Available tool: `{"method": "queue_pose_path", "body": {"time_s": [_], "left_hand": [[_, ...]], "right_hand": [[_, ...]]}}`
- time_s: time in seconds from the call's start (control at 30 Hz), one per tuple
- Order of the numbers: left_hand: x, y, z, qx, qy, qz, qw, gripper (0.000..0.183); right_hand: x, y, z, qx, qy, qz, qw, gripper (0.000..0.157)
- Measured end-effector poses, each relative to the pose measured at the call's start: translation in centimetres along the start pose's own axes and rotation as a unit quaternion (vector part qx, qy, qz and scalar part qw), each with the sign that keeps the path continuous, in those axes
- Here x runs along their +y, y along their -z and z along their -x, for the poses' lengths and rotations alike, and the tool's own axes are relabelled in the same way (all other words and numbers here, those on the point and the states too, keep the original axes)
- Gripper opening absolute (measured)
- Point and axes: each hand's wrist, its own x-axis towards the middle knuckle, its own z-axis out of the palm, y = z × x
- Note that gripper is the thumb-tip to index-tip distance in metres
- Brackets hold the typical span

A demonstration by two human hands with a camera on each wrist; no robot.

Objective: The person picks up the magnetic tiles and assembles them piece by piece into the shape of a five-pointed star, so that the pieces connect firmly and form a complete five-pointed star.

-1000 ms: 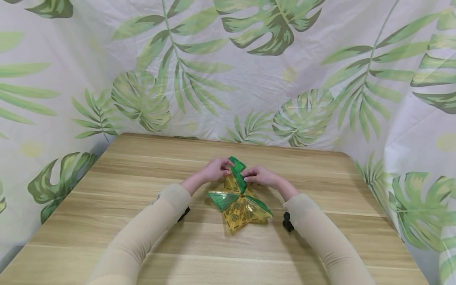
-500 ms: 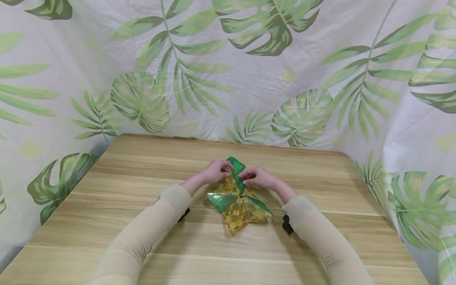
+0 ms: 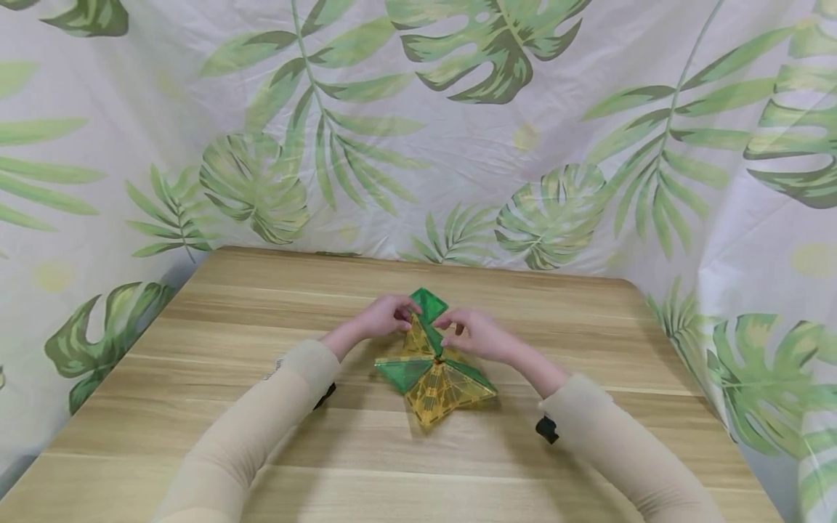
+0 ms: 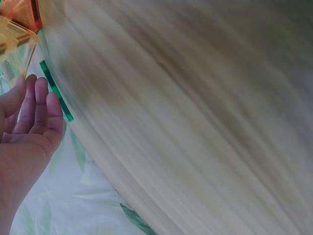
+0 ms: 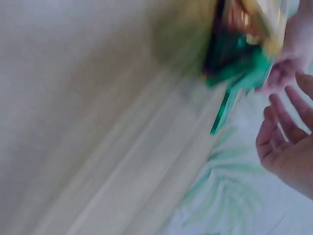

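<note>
A star-like build of see-through magnetic tiles, with yellow tiles [image 3: 437, 388] and green tiles [image 3: 402, 374], stands on the wooden table. A green square piece [image 3: 430, 303] lies at its far end, partly hidden by the build. My left hand [image 3: 390, 314] is at the far-left yellow point, its fingers [image 4: 41, 105] loosely bent; whether a fingertip touches the tile is hard to tell. My right hand [image 3: 477, 334] hovers right of the far green tile, thumb and fingers spread with nothing between them. In the right wrist view the build [image 5: 239, 63] is blurred.
The wooden table [image 3: 294, 450] extends around the build on all sides. A leaf-printed cloth [image 3: 366, 145] hangs behind the table and at its sides. Black straps [image 3: 546, 428] show under the sleeves.
My right hand has drawn back to the right from the green tile, its fingers parting. My left hand has shifted slightly left. The build stays in nearly the same place.
</note>
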Motion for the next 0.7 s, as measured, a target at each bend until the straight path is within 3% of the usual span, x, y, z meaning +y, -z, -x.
{"method": "queue_pose_path", "body": {"time_s": [0.2,0.37,0.57,0.7], "left_hand": [[-0.5,0.6,0.7,-0.001,-0.005,-0.012,0.9999,0.028],[-0.5,1.1,1.5,-0.002,-0.007,-0.027,0.9996,0.024],[-0.1,1.8,2.3,-0.003,0.007,-0.038,0.9992,0.025],[-0.3,2.4,2.5,0.012,0.017,-0.042,0.9989,0.024]], "right_hand": [[-3.1,-2.1,2.0,0.007,-0.05,0.043,0.998,0.044],[-4.3,-3.7,2.6,0.025,-0.073,0.082,0.994,0.053],[-5.1,-4.6,2.8,0.036,-0.069,0.121,0.99,0.057],[-4.6,-4.4,2.9,0.024,-0.054,0.099,0.993,0.055]]}}
